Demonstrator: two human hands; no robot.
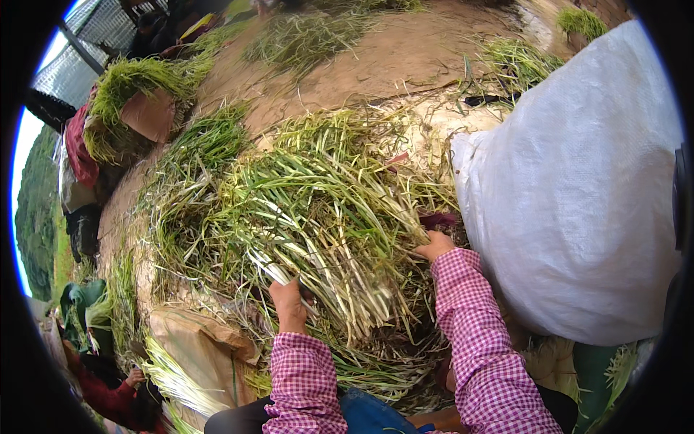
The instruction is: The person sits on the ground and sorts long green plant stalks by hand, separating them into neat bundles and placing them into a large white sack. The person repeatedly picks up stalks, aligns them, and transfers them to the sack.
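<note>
In front of me lies a heap of long allium-like greens (325,184) with white stems and green or yellowed leaves. My left hand (290,305), at the heap's near side, is closed around the white ends of a few stalks (269,264). To the right, my right hand (436,247) grips the base of a bundle of stalks (398,209) whose leaves fan up and left. Between the hands, loose white stems (352,287) point towards me. Their lower ends look slightly blurred.
A large white woven sack (569,206) bulges close beside my right arm. At lower left are a tan woven sack (190,347) and a pale bunch of stems (179,374), near another person's hand (135,376). More greens (309,40) lie across the earthen ground (401,49).
</note>
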